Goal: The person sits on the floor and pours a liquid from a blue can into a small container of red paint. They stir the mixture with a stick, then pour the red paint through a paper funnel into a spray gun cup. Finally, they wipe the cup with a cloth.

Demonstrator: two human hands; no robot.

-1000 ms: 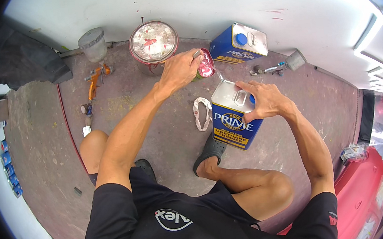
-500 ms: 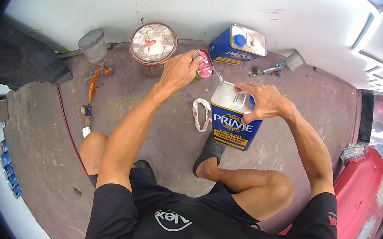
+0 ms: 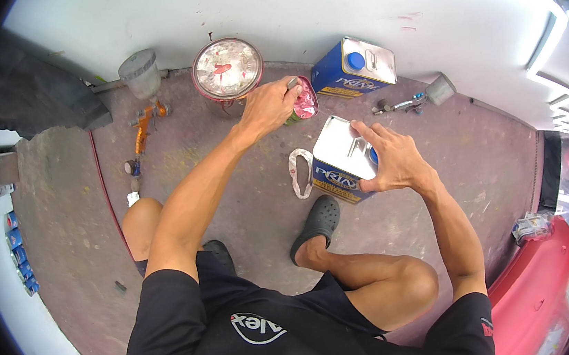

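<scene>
- Your left hand [image 3: 265,110]: fingers closed at the left rim of a small cup [image 3: 306,102], gripping it; the end of a grey stick [image 3: 292,82] shows at the fingertips, and whether the fingers pinch that too you cannot tell here.
- Small cup position: in front of you, left of and beyond the tin; green on its side, pinkish-red with pale streaks inside.
- Your right hand [image 3: 399,160]: spread wide and curved over the right side of a blue-and-silver tin [image 3: 333,143], gripping it, thumb on the labelled front, fingertips at the far top edge.
- Blue-and-silver tin position: roughly upright before your right shoe [image 3: 320,216]; contact with the floor [image 3: 243,182] cannot be told. Its blue cap [image 3: 373,156] is partly hidden under your palm.
- Pale loop [image 3: 294,174]: flat on the floor, just left of the tin.
- Lidded pail [image 3: 228,69]: near the wall [image 3: 245,5], beyond your left hand; red smears on the lid.
- Second tin [image 3: 338,73]: also blue and silver, capped, standing near the wall beyond the small cup.
- Orange spray gun [image 3: 142,131]: on the floor to the left, its translucent cup toward the wall.
- Another spray gun [image 3: 408,102]: right of the second tin, grey cup attached.
- Red hose [image 3: 101,179]: along the floor, left of your left knee.
</scene>
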